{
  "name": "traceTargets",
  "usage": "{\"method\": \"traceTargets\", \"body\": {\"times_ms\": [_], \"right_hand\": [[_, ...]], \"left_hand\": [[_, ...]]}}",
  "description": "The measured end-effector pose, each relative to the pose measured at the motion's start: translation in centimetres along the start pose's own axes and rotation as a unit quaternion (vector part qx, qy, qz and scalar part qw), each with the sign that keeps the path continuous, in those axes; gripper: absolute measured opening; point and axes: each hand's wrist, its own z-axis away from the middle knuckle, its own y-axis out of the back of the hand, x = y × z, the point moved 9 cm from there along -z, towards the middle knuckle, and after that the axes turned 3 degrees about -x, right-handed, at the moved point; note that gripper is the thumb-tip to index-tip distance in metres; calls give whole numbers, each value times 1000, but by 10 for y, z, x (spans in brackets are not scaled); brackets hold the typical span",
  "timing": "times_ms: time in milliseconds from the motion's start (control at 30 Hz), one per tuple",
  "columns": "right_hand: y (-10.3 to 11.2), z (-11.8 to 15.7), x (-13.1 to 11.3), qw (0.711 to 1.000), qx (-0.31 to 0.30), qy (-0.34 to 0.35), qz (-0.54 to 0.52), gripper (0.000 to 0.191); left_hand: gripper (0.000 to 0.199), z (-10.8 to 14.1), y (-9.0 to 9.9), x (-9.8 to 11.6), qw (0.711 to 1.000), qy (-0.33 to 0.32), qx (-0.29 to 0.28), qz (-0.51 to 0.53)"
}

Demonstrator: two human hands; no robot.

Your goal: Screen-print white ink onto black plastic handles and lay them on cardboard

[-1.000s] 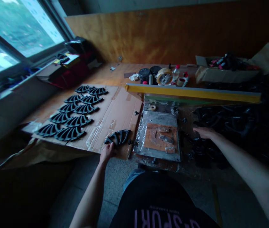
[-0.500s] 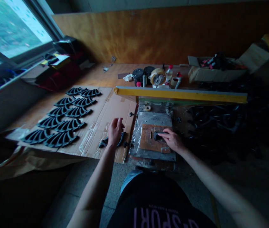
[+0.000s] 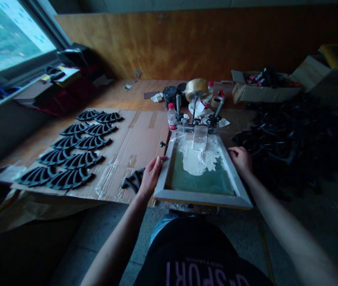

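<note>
screen frame [image 3: 201,197] with left hand [image 3: 151,174] and right hand [image 3: 241,159] at opposite sides, can't tell whether they grip it

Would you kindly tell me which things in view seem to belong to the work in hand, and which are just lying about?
In use, it seems:
Frame, with left hand and right hand at its sides
White paste, inside the frame
Black parts, laid on cardboard

Apparently lying about:
Tape roll
Front bottle
Open box
</note>
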Motion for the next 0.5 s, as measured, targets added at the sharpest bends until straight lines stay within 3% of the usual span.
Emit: {"method": "traceTargets", "body": {"times_ms": [67, 133, 167, 233, 333, 500], "right_hand": [[12, -23, -11, 998, 61, 6, 5, 35], [4, -43, -43, 996, 67, 53, 21, 51], [-9, -50, -61, 996, 37, 78, 35, 55], [-41, -53, -89, 991, -56, 103, 64, 39], [-74, -24, -110, 973, -166, 134, 89, 6], [-67, 45, -134, 916, -225, 325, 61, 18]], "left_hand": [[61, 5, -4, -44, 999, 51, -13, -3], [68, 3, -8, -79, 997, 78, -17, -7], [69, 0, -10, -92, 996, 81, -17, -19], [67, -6, -12, -107, 996, 75, -18, -51], [63, -12, -12, -117, 994, 69, -26, -78], [60, -12, -11, -124, 993, 79, -24, -79]]}}
